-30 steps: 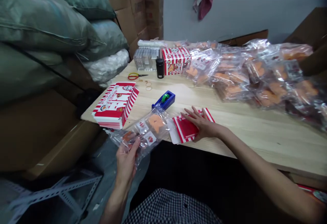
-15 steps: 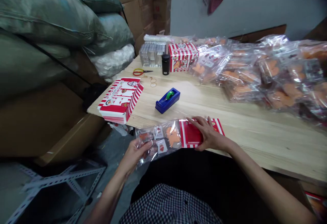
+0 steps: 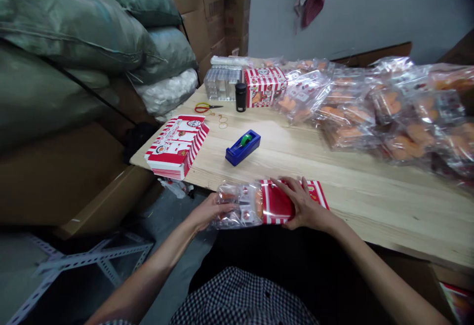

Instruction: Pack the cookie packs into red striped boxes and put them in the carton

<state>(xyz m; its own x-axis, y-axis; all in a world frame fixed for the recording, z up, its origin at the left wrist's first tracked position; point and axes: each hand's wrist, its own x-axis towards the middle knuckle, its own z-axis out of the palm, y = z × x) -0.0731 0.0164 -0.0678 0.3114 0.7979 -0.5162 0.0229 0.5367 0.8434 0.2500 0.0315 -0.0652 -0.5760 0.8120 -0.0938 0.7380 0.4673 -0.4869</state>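
My left hand (image 3: 210,211) is closed on the outer end of a clear plastic bag (image 3: 246,194) at the table's front edge. Orange pieces and small printed packets show through the film. The bag's right end sits inside the open left end of a red and white striped box (image 3: 274,201). My right hand (image 3: 305,206) grips that box across its top, fingers over the far side and thumb toward me. The part of the bag inside the box is hidden.
A blue tape dispenser (image 3: 243,147), scissors (image 3: 207,107) and a black cylinder (image 3: 240,97) are on the table (image 3: 289,152). Flat striped boxes (image 3: 177,142) are stacked at left. A formed box (image 3: 265,87) stands behind; filled bags (image 3: 348,112) heap at right.
My left hand has moved right with the bag, and more of the bag is now inside the box. The right hand keeps its grip on the box. The view has shifted slightly.
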